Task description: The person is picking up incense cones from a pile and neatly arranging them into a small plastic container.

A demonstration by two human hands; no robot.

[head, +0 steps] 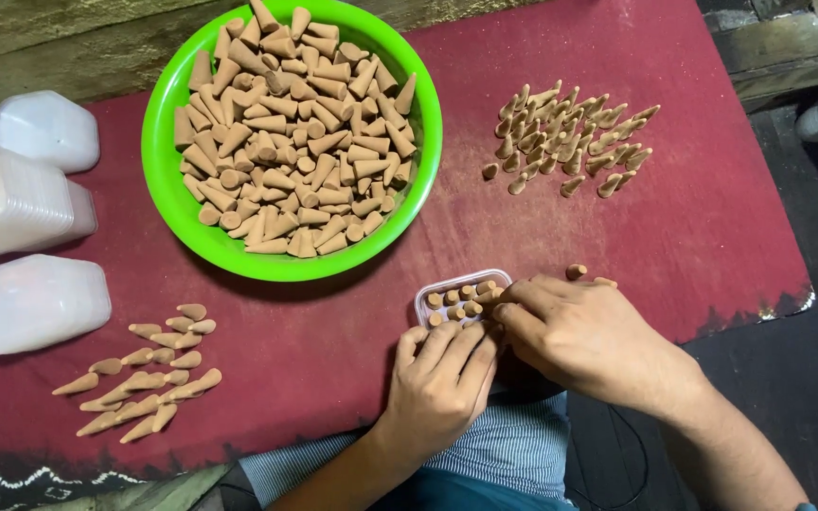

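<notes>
Here, head view: a worn red cloth (712, 218) covers the surface. Left hand (442, 378) and right hand (584, 336) curl fingers around a small clear box (456, 298) of upright tan cones at their fingertips. Beyond the fingers sits a glossy green bowl (168, 189); loose cones (570, 142) lie farther right.

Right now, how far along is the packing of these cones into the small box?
Done: several cones stand upright in the small clear box. In hand: both hands, left hand and right hand, sit at the box's near edge, fitting cones in. Left: the green bowl remains heaped, with loose cone piles and on the red cloth.
</notes>
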